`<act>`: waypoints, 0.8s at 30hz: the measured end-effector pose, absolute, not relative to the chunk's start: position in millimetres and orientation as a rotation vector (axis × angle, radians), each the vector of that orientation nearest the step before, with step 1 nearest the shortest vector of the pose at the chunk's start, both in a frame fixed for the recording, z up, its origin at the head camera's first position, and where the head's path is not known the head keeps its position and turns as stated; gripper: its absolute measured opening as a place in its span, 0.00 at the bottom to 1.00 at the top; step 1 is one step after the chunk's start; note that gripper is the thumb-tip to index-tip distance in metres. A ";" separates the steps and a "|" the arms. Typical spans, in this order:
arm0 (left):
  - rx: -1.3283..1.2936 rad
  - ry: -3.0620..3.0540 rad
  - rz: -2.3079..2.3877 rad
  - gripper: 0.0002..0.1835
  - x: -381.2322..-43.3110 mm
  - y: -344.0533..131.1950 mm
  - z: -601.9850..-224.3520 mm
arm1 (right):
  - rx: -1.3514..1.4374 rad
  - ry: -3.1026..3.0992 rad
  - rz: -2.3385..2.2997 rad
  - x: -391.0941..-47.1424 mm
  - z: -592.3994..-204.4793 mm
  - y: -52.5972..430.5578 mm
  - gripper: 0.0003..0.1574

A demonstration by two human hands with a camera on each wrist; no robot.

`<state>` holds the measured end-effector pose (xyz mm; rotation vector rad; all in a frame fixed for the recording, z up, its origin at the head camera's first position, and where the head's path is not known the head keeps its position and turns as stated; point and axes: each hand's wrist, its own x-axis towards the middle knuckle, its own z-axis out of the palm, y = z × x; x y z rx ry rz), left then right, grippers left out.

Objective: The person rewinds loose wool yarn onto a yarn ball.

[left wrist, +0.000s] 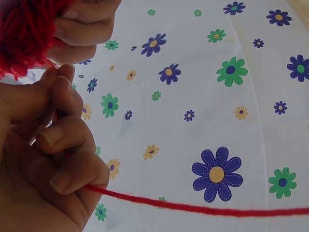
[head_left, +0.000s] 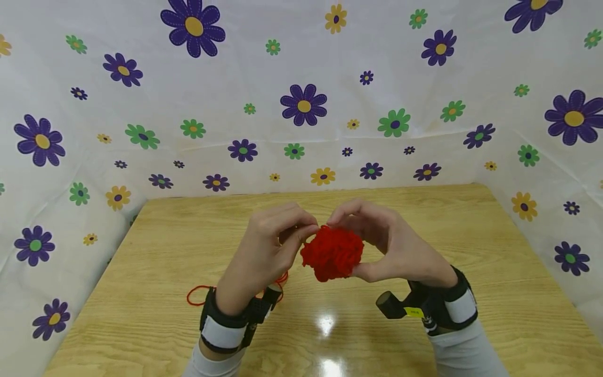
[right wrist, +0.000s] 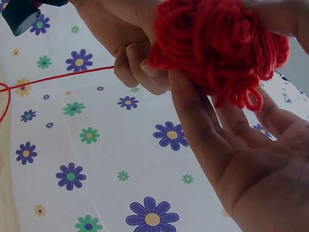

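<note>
A red ball of yarn (head_left: pixel 333 252) is held up over the table between both hands. My right hand (head_left: pixel 393 243) grips it from the right, thumb below and fingers behind; in the right wrist view loops of the yarn ball (right wrist: pixel 217 48) stick out underneath. My left hand (head_left: pixel 278 238) pinches the yarn strand at the ball's left side, thumb against forefinger. In the left wrist view the red strand (left wrist: pixel 193 209) runs out from under the curled lower fingers of the left hand (left wrist: pixel 53 140) and off to the right.
Loose loops of red yarn (head_left: pixel 200 296) lie on the wooden table (head_left: pixel 367 335) beside and behind the left wrist. A white cloth with flowers (head_left: pixel 264 94) hangs behind the table and along both sides. Each wrist wears a black strap with a camera.
</note>
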<state>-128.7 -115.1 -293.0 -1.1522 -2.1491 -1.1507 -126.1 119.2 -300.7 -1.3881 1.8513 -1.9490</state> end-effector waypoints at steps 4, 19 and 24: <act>-1.154 -2.159 -1.135 0.04 -129.1 -114.6 -294.2 | -1.370 1.876 -1.989 -125.9 -300.4 117.5 0.38; -1.138 -2.181 -1.073 0.07 -128.7 -112.3 -296.7 | -1.288 2.013 -2.220 -130.5 -303.8 114.0 0.35; -1.136 -2.184 -1.051 0.03 -129.1 -109.7 -298.4 | -1.210 2.082 -2.351 -131.4 -305.2 111.9 0.30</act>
